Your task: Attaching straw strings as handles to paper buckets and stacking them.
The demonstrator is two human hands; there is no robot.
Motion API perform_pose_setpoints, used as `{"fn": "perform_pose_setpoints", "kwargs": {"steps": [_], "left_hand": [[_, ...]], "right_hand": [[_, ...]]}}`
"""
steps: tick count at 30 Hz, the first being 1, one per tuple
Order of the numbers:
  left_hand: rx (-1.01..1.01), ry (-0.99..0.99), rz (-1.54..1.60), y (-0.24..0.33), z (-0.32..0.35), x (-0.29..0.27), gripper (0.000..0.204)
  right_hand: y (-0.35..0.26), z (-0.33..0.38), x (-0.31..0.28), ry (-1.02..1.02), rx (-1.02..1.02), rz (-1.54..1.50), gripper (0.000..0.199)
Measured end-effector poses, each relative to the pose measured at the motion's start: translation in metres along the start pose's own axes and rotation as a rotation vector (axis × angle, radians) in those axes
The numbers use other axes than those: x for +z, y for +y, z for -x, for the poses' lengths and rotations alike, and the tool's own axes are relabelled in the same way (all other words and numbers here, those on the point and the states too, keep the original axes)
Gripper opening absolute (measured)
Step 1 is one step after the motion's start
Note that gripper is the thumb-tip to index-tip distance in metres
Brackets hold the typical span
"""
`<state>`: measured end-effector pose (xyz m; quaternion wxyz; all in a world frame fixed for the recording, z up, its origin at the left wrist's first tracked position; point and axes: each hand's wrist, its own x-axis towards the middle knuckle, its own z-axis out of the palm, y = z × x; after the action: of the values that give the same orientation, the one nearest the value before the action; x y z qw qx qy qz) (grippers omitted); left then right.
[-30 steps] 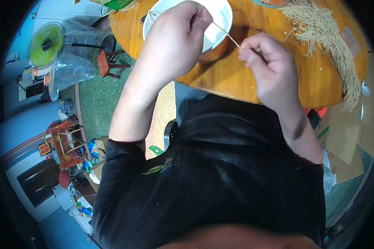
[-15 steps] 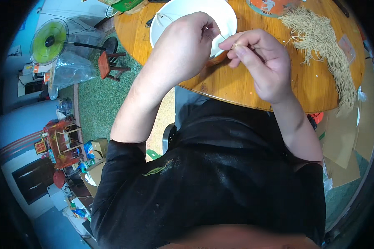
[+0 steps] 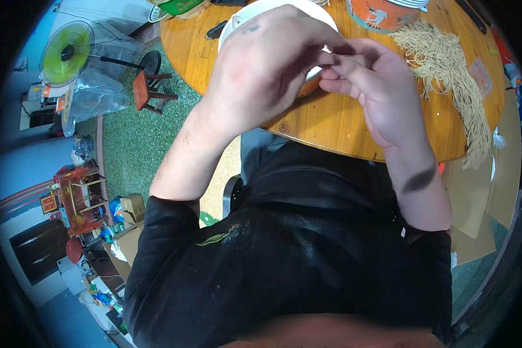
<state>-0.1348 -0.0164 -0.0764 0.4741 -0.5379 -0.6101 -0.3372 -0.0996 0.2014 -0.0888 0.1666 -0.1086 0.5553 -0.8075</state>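
Over the near rim of a white bowl [image 3: 316, 10], my two hands meet with their fingertips together. My left hand [image 3: 267, 66] is turned back-up, its fingers curled closed and mostly hidden behind its knuckles. My right hand [image 3: 385, 90] pinches with thumb and forefinger against the left fingertips, its other fingers bent below. A thin string ran between the hands a moment earlier; at present the fingers cover nearly all of it. To the right of my right hand lies a big bundle of beige strings [image 3: 441, 64], trailing over the table's edge.
The round wooden table [image 3: 330, 130] holds an orange patterned tub [image 3: 374, 16] at the back and a small black object [image 3: 216, 30] left of the bowl. A green fan [image 3: 68, 53] and a wooden stool [image 3: 148, 91] stand to the left. Cardboard [image 3: 472, 197] lies at the right.
My hands have come together, closing the gap where the thin string showed. The left hand has moved right, covering more of the bowl; the view has shifted slightly.
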Motion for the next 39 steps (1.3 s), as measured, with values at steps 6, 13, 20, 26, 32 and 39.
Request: {"fn": "perform_pose_setpoints", "kwargs": {"steps": [6, 13, 20, 26, 32, 39], "left_hand": [[0.122, -0.287, -0.051, -0.005, -0.034, -0.002, 0.026], [-0.049, -0.551, -0.231, 0.006, -0.059, -0.003, 0.017], [-0.567, -0.494, -0.014, 0.027, -0.057, -0.005, 0.008], [-0.574, -0.758, 0.048, 0.017, -0.059, -0.016, 0.014], [-0.631, -0.689, 0.173, 0.026, -0.043, -0.005, 0.015], [-0.812, -0.72, 0.164, 0.042, -0.032, 0.0, 0.014]], "right_hand": [[-0.018, -0.006, -0.005, -0.097, 0.132, 0.017, 0.028], [-0.046, -0.006, -0.009, -0.279, 0.045, 0.526, 0.028], [-0.035, -0.005, -0.034, -0.416, 0.019, 0.348, 0.017], [-0.032, -0.001, -0.038, -0.483, -0.04, 0.37, 0.014], [-0.028, 0.012, -0.04, -0.357, -0.218, 0.564, 0.011], [-0.011, 0.03, -0.044, -0.199, -0.505, 0.692, 0.006]]}}
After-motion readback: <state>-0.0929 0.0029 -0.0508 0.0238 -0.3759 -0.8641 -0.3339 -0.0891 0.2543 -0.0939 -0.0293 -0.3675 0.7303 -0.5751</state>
